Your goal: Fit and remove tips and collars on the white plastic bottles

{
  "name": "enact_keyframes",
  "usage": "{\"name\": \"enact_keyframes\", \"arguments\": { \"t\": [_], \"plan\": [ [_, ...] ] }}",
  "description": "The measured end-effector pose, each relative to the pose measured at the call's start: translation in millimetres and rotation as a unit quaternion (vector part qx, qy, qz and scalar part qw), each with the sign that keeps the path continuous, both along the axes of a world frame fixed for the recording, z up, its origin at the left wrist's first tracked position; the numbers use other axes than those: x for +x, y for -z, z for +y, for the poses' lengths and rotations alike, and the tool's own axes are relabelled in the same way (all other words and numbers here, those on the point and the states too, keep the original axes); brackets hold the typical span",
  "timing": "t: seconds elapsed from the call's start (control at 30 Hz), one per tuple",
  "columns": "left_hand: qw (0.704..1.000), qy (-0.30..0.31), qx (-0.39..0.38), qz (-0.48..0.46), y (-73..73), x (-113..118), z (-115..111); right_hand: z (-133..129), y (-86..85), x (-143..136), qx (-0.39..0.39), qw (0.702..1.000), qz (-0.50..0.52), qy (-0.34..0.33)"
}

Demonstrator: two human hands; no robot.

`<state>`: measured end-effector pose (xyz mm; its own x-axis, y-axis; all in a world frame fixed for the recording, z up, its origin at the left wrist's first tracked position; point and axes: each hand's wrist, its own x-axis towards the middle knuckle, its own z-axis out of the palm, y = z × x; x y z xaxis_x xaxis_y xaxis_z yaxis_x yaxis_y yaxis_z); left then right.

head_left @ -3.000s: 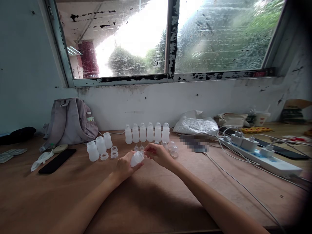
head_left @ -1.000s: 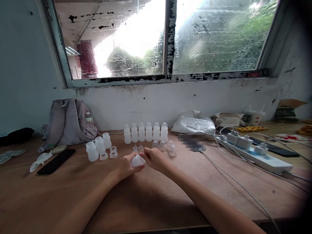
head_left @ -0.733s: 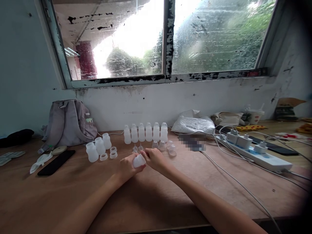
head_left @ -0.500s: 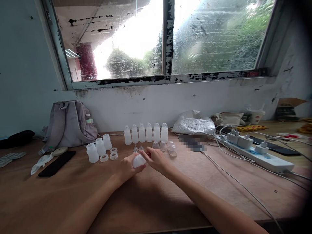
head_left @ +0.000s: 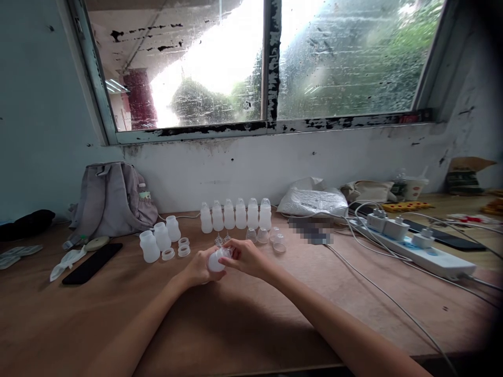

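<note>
My left hand [head_left: 197,269] is wrapped around a frosted white baby bottle [head_left: 214,262], tilted with its top toward the right. The fingers of my right hand [head_left: 248,258] are closed on the bottle's top end, where a clear rim shows; whatever part they pinch is mostly hidden. Just beyond my hands, clear teats [head_left: 219,240] lie on the table. To the left stand 3 open bottles [head_left: 150,248], with white collar rings [head_left: 168,254] beside them. Clear caps [head_left: 262,235] sit right of my right hand. Behind, a row of capped bottles [head_left: 229,215] stands upright.
A grey backpack [head_left: 113,201] leans at the back left, with a black phone [head_left: 92,264] in front. On the right lie a silvery bag [head_left: 312,199] and a white power strip [head_left: 424,254] with plugs and loose cables. A window [head_left: 271,68] is above the wooden table [head_left: 243,324].
The bottle has turned in my left hand and shifted slightly left, so its top shows more. My right hand has moved a little left and changed its hold at the bottle's top.
</note>
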<state>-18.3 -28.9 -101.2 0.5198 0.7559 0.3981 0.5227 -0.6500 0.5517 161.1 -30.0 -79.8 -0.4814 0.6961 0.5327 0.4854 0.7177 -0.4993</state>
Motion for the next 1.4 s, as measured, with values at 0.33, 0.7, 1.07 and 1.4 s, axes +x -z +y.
{"name": "enact_keyframes", "arguments": {
  "t": [0.33, 0.7, 1.07, 1.4],
  "plan": [
    [0.998, -0.053, 0.024, -0.017, 6.7, 6, -1, -1, 6.2, -10, -0.024, 0.993, 0.030, 0.109],
    [0.886, 0.151, -0.382, -0.214, 8.3, 10, -9, 0, 3.3, -3, -0.276, 0.949, 0.100, -0.118],
    [0.987, -0.091, -0.029, -0.131, 10.9, 27, -12, 2, 14.3, -12, -0.111, 0.984, 0.133, 0.041],
    [0.867, 0.131, -0.419, -0.236, 12.9, 28, -23, -11, 10.5, -13, -0.025, 0.992, 0.127, 0.012]
  ]
}}
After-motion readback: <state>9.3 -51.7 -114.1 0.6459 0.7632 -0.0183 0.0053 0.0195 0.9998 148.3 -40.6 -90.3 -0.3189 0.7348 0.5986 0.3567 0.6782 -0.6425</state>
